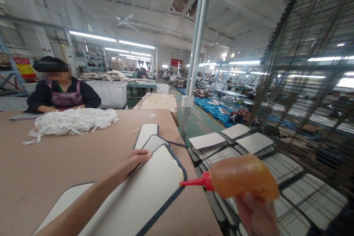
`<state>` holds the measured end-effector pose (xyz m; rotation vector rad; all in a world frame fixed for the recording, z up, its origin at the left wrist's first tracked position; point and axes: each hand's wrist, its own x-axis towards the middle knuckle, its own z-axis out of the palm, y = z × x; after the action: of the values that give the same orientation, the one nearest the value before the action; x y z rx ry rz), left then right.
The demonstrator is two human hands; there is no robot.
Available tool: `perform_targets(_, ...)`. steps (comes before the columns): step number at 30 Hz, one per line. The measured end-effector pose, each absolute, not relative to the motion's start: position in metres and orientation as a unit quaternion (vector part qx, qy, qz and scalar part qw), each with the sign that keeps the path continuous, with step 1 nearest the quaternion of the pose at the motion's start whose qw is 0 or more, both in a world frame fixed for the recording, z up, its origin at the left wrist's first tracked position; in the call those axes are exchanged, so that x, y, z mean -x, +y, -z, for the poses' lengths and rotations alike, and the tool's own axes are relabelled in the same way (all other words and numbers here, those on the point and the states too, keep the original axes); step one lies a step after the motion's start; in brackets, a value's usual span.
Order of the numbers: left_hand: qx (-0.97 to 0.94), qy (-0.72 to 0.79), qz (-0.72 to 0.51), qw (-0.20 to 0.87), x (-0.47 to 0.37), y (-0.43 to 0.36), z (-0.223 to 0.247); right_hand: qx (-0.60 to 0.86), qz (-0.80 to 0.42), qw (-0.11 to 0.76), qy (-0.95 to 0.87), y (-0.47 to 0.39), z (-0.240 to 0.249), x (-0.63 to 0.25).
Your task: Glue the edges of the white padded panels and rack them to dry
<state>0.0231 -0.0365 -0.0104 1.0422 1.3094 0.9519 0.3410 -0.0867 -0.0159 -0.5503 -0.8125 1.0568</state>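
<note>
Nozzle (pixel 195 181) at the panel's (pixel 141 188) edge!

The bottle (pixel 243 175) lies near-level, pointing left; the panel, over the table (pixel 96 156), slants away rightward. Right hand (pixel 256 211) clasps the bottle from below; left hand (pixel 138 158), arm (pixel 92 196) outstretched, pinches the panel's left edge.

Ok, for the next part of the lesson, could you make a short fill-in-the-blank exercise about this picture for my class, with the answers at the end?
1. The right-hand fingers hold a bottle whose nozzle is coloured ____.
2. In the picture, the nozzle points toward the ____ side.
3. Of the bottle and the dark-edged panel, the left-hand fingers touch the ____.
4. The pile of strips on the table is coloured ____.

Missing words: red; left; panel; white
</note>
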Motion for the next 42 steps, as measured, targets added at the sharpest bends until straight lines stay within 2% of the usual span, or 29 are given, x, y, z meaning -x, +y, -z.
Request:
perform_targets(29,-0.347,0.551,-0.465,0.599,-0.025,-0.035,0.03,0.236,-0.448,0.77,-0.389,-0.047,0.026,-0.336)
perform_targets(42,-0.351,0.528,-0.476,0.61,-0.021,-0.032,0.039,0.234,-0.488,0.748,-0.385,-0.058,0.029,-0.322)
